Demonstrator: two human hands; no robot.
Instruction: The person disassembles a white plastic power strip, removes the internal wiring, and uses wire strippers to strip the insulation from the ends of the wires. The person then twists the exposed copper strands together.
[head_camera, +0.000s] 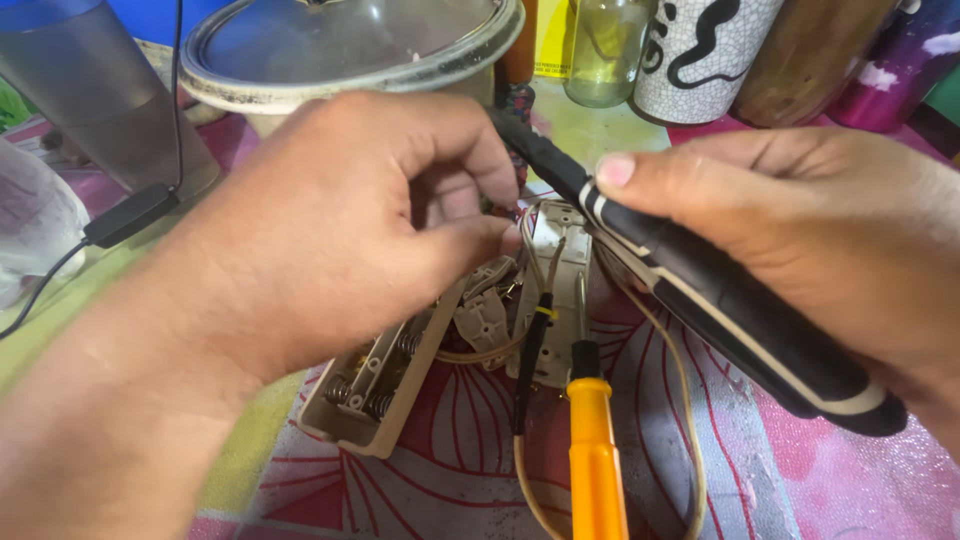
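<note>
Left hand (330, 220) pinches wires at the opened beige casing (400, 370) on the desk (830, 480). Right hand (830, 240) is closed around a black soldering iron (720, 310). Risk: the tip may scorch fingers or wire insulation nearby. Tip and joint are hidden behind the left hand.
</note>
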